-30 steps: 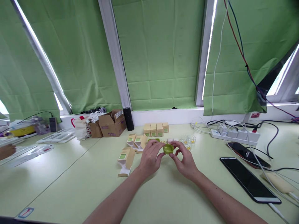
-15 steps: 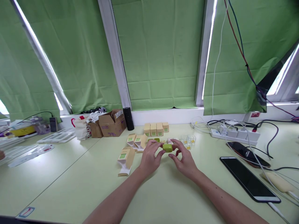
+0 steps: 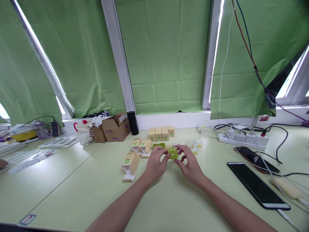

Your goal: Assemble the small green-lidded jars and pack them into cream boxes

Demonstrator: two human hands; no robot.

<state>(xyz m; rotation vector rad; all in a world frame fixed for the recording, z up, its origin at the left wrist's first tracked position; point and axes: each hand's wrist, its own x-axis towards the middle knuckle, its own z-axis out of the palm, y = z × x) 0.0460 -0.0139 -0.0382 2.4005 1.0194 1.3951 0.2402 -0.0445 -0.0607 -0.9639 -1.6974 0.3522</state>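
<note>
Above the table in the middle, my left hand (image 3: 155, 162) pinches a small rounded green case (image 3: 173, 154) between thumb and fingers. My right hand (image 3: 191, 163) has its thumb and fingertips curled at the case's right edge, so both hands hold it. A broad face of the case with a pale mark is turned toward me. Just behind my left fingers lie more green pieces (image 3: 162, 145), partly hidden. Clear little cups (image 3: 198, 143) with yellow in them stand behind my right hand. An opened cardboard box (image 3: 130, 163) lies left of my left hand.
Two more opened boxes (image 3: 145, 146) and a row of closed small boxes (image 3: 158, 133) stand farther back. A carton (image 3: 116, 128) and a black cylinder (image 3: 132, 123) are near the wall. At right lie a phone (image 3: 257, 183), cables and a power strip (image 3: 241, 140). Another person's hand (image 3: 3, 163) shows far left.
The green case has turned between my fingers, from its side to its broad marked face. My hands stay in nearly the same place. The other person's hand at far left has shifted slightly.
</note>
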